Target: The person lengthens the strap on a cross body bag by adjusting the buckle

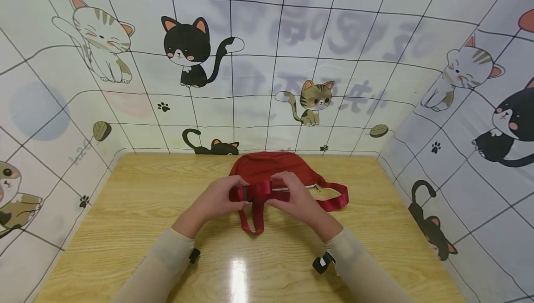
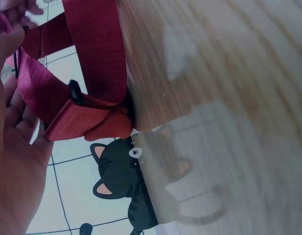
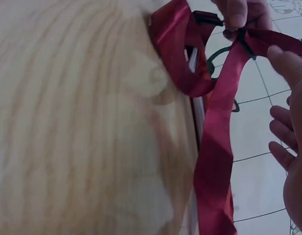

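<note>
A red waist bag (image 1: pixel 273 163) lies at the back of the table, with its red webbing strap (image 1: pixel 258 217) looped in front. My left hand (image 1: pixel 214 197) pinches the strap beside a dark slider buckle (image 1: pixel 247 193). Opposite it, my right hand (image 1: pixel 299 201) grips a folded part of the strap between thumb and fingers. In the right wrist view, the strap (image 3: pixel 217 147) runs down from the dark buckle (image 3: pixel 246 44) between the hands. Another black buckle (image 2: pixel 76 92) shows on the strap in the left wrist view.
The wooden table (image 1: pixel 146 196) has a bright light reflection near its front. Behind it and at both sides stands a white grid-patterned wall covering (image 1: pixel 258 76) with cartoon cats. A strap loop (image 1: pixel 338 198) spreads on the table to the bag's right.
</note>
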Available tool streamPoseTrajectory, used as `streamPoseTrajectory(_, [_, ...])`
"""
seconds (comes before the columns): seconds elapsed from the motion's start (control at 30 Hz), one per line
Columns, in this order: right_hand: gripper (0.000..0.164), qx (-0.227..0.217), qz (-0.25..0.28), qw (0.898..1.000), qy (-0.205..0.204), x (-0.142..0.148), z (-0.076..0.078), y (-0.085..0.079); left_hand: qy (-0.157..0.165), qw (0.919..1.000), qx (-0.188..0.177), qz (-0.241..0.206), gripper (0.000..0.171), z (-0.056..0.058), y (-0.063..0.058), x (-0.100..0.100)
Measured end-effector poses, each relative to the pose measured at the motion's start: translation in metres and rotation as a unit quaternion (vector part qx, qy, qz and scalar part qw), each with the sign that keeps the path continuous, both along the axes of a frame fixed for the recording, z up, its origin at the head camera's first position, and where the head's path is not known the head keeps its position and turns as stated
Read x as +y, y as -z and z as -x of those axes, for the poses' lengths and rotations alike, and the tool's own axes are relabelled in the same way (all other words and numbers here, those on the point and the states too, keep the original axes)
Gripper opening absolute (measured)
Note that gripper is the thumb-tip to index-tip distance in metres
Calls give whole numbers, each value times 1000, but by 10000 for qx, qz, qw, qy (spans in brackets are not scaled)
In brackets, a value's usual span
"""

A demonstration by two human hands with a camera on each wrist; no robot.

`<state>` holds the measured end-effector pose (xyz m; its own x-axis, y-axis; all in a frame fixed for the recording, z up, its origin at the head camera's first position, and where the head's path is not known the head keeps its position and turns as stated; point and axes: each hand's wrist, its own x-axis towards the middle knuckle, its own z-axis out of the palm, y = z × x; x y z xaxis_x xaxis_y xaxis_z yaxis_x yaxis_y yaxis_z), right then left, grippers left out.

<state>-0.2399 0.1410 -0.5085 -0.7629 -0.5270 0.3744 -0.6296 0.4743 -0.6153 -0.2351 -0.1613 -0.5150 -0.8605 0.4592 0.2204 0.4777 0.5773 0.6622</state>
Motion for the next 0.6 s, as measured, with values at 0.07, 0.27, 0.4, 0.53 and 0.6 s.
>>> streamPoseTrajectory(0.07, [65,0,-218,9997,130,4,1,5,11,10000,-8,-20,40,0,0,0])
streamPoseTrajectory(0.27, [63,298,-1368,9896,321,5,9,25,-3,10000,-50,-38,40,0,-2,-1])
streamPoseTrajectory(0.4, [58,478,-1616,9855,193,3,10,32,29,9999,-107,-38,40,0,-2,0])
streamPoseTrajectory(0.53, [51,182,-1456,9891,151,1,12,32,18,9999,-132,-77,40,-1,-3,0])
streamPoseTrajectory(0.6, [51,33,-1408,9900,119,-1,12,32,11,9999,-112,-87,41,0,-4,0])
